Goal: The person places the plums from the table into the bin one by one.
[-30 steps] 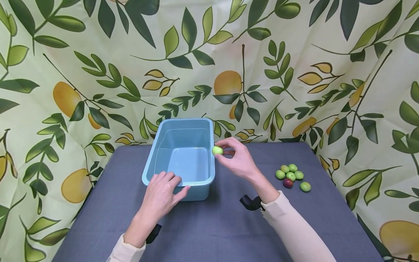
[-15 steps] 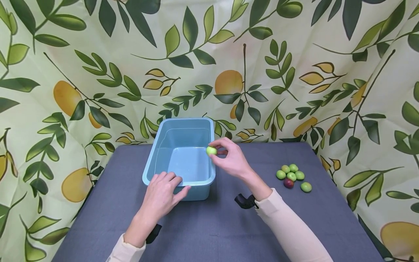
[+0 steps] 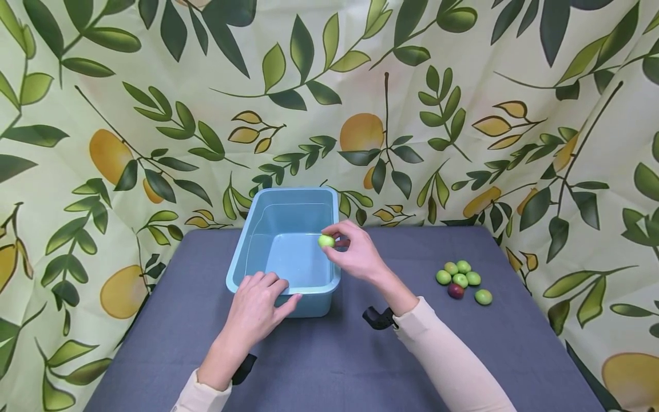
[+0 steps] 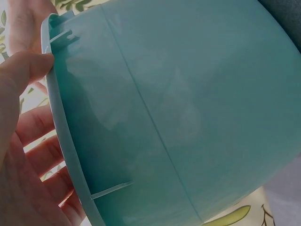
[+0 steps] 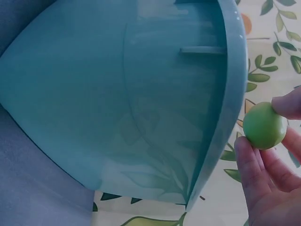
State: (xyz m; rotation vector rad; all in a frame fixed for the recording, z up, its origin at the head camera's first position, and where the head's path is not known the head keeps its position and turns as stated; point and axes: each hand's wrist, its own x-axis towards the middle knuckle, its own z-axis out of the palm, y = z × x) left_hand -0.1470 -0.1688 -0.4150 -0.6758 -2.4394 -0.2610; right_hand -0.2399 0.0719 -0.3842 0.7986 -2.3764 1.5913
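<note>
My right hand [image 3: 355, 252] pinches a small, smooth green plum [image 3: 326, 241] between thumb and fingertips, above the right side of a blue plastic tub [image 3: 238, 252]. In the right wrist view the green plum [image 5: 265, 125] appears beside the tub's rim [image 5: 237, 80], apart from it. My left hand [image 3: 255, 312] rests on the tub's near rim, fingers laid over the edge and thumb outside. The left wrist view shows the thumb [image 4: 35, 66] touching the rim [image 4: 66, 132], with the fingers extended past it. The visible part of the tub's floor is bare.
Several green plums [image 3: 460, 280] and one dark red plum [image 3: 455, 290] lie clustered at the right of the grey-covered table [image 3: 329, 360]. Another green plum [image 3: 483, 296] sits slightly apart. A leaf-patterned cloth [image 3: 309, 131] hangs behind the table.
My right hand has moved left with the green plum, from beside the tub's right rim to over its inside. The left hand has stayed on the near rim.
</note>
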